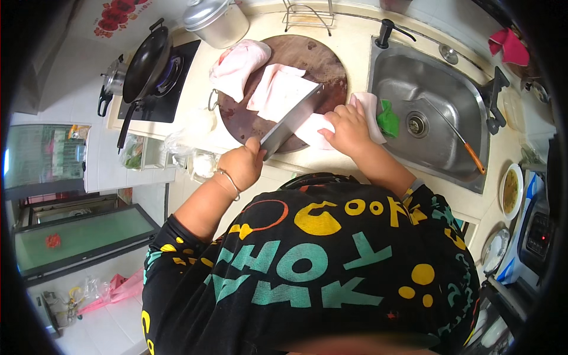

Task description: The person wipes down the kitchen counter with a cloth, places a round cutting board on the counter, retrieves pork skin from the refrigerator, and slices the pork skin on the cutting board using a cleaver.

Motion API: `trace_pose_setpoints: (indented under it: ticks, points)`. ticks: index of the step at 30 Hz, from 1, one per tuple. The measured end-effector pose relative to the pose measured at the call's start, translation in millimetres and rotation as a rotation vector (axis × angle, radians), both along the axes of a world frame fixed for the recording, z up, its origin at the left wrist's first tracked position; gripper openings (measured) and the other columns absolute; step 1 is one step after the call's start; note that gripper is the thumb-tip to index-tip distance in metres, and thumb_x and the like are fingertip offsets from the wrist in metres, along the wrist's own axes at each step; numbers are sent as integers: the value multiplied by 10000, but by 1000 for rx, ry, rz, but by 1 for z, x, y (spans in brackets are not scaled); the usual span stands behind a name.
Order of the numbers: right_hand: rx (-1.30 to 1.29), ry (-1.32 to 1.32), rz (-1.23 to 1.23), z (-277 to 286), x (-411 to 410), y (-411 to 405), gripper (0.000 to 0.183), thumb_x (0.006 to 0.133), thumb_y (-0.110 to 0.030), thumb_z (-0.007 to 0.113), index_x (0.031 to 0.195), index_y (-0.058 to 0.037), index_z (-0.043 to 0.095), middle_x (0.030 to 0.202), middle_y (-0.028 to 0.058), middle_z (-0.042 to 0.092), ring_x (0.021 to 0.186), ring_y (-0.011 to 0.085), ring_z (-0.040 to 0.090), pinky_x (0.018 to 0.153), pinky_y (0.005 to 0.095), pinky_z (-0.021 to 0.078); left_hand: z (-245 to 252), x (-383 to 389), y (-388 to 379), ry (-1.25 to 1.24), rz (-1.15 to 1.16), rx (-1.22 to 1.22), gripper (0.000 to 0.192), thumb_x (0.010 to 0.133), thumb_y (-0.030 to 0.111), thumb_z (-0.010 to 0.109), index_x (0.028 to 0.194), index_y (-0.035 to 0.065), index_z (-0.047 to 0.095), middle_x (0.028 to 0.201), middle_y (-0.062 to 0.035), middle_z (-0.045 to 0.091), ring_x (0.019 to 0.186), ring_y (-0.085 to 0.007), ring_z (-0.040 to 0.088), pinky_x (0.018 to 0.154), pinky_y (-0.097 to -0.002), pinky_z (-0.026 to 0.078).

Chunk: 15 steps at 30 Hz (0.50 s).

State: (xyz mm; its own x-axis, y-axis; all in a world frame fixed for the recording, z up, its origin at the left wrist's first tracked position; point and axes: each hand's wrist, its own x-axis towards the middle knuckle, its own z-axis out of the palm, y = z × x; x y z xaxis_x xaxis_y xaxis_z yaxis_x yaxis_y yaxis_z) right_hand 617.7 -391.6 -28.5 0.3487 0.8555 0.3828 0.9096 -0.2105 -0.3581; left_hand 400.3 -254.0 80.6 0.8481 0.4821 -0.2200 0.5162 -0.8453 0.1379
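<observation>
My left hand (243,165) is wrapped around the handle of a Chinese cleaver (288,123). Its broad blade slants over the round wooden chopping board (328,55), beside a pale slab of fatty meat (316,132), probably pork. My right hand (350,132) presses on this slab, which overhangs the board's near right edge. Beyond the blade lies a second flat piece of pale meat (284,91). A larger folded piece of meat (242,64) rests across the board's far left rim. Just past my right fingers, a curled pale strip (369,113) lies against the sink's edge.
Right of the board is a steel sink (443,84) holding an orange-handled tool (472,155). A green cloth (388,120) hangs over its rim. On the left, a black wok (146,66) sits tilted over a lit burner (171,75). A lidded pot (217,24) stands behind.
</observation>
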Motion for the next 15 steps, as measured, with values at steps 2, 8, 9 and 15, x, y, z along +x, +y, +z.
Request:
trace_pose_setpoints:
  ticks: [2,8,9,15]
  points:
    - [-9,-19,7,-6,0,3,345,678,-253,687,961,-81,594,877,67,543,917,268,511,962,457,310,-4,-8,-5,12,10,36,211,860,214,484,890,12,433,626,-215,585,573,-397,575,542,-474,457]
    - [9,12,6,-5,-9,6,236,688,-202,658,890,-96,598,844,53,551,896,243,522,936,430,329,-12,-24,-2,35,47,26,201,867,215,469,875,18,430,619,-211,588,563,-387,581,521,-465,453]
    - [61,-19,-9,-6,-10,6,202,676,-184,648,856,-106,598,814,44,544,860,234,521,884,407,346,-10,-25,0,44,28,39,202,866,214,469,875,16,429,622,-213,588,565,-389,581,523,-467,453]
    - [102,-27,34,-16,-9,6,187,679,-137,565,858,-131,618,766,19,525,815,211,521,758,370,384,-8,-10,5,116,11,16,205,863,206,467,872,5,428,641,-220,591,593,-400,583,548,-481,452]
